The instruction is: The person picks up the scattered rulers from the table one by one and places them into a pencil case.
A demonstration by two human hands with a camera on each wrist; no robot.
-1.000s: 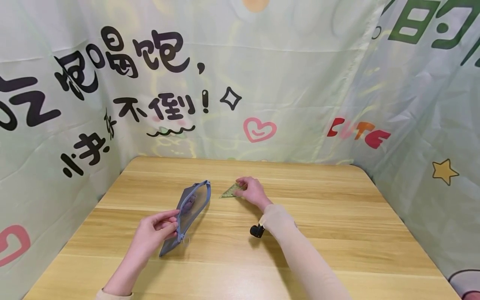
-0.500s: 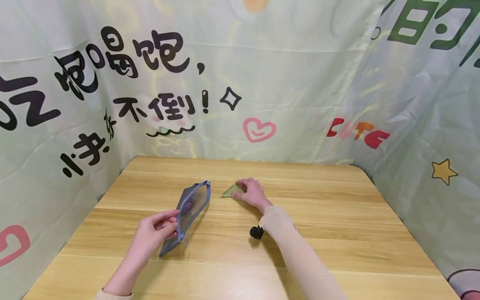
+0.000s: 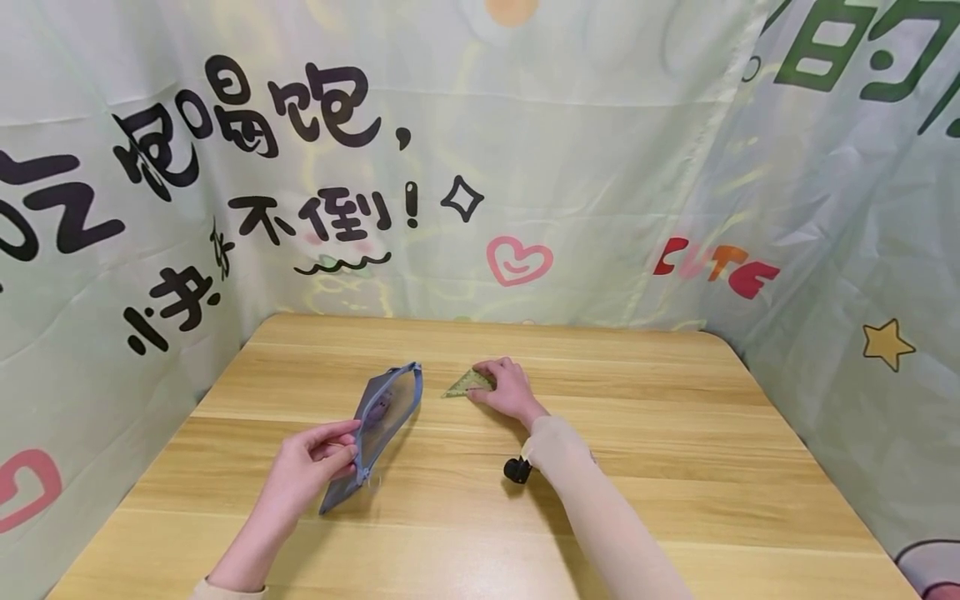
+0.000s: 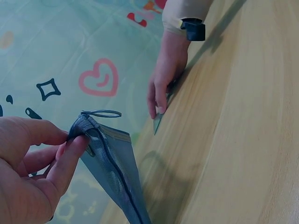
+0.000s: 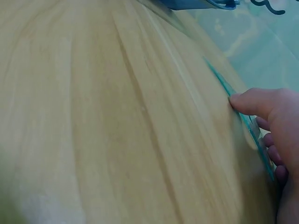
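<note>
My left hand (image 3: 303, 467) pinches the top edge of a blue zip pouch (image 3: 341, 496) between thumb and fingers. The pouch is tilted with its zip side unzipped, and a purple shape (image 3: 378, 408) shows in it, its kind unclear. In the left wrist view, the pouch (image 4: 110, 163) hangs from the fingertips with a loop at its corner. To the right, my right hand (image 3: 510, 392) grips a greenish see-through set square (image 3: 467, 383) by its edges, thumb on the near side. The right wrist view has the set square (image 5: 245, 121) edge-on, low over the wood; the hand covers part of it.
Under both hands lies a wooden table (image 3: 675, 442). A printed cloth (image 3: 585, 167) with lettering, hearts and a star rises behind it and at both sides. A small black camera (image 3: 517, 470) sits at my right wrist.
My right hand has shifted slightly on the set square, and more of the square's surface shows beside the fingers. The left hand and pouch stay nearly still.
</note>
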